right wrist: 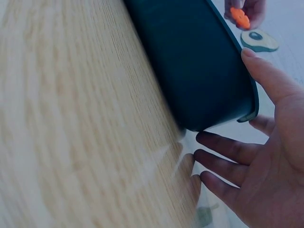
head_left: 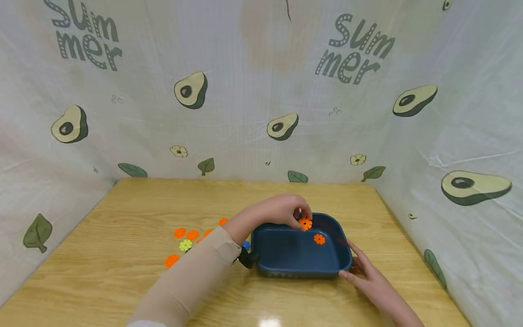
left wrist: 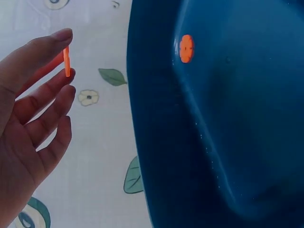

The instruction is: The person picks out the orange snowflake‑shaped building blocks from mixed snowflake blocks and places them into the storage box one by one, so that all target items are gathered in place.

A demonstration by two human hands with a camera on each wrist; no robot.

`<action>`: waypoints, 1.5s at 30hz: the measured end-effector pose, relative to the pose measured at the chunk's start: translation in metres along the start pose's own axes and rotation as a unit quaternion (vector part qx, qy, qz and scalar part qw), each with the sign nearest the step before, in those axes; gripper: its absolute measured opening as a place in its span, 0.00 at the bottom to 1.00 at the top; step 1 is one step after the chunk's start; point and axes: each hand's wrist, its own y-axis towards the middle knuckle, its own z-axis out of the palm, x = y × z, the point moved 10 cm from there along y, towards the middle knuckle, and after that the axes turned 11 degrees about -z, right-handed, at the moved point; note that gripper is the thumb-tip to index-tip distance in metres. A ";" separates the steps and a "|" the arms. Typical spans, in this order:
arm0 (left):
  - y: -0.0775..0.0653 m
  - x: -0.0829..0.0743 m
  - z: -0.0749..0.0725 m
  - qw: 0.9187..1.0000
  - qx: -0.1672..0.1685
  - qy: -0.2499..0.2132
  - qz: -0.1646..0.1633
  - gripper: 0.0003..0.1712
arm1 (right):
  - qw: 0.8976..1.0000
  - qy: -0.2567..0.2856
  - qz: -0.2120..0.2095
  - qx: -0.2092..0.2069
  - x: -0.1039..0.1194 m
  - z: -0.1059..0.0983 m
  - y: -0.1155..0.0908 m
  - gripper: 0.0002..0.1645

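My left hand (head_left: 288,210) pinches an orange notched plastic disc (head_left: 305,223) by its edge, over the far side of a dark blue plastic basin (head_left: 261,271). In the left wrist view the held disc (left wrist: 67,62) shows edge-on between thumb and fingertips, the other fingers loosely bent. Another orange disc (head_left: 319,239) lies on the basin's floor. At the basin's near right corner, my right hand (head_left: 365,274) holds the rim. The right wrist view shows its thumb (right wrist: 256,64) on the rim, with the other fingers spread against the outer wall and lower edge.
Left of the basin on the wooden table (head_left: 122,236) lie several orange discs (head_left: 180,233), a yellow-green disc (head_left: 185,245) and a blue disc (head_left: 245,245), partly hidden by the left forearm. A printed cloth (head_left: 233,136) hangs behind and along both sides.
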 end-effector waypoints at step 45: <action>0.080 -0.015 0.104 0.966 0.101 0.234 0.038 0.15 | 1.000 0.010 -0.007 0.011 -0.004 0.003 0.003 0.48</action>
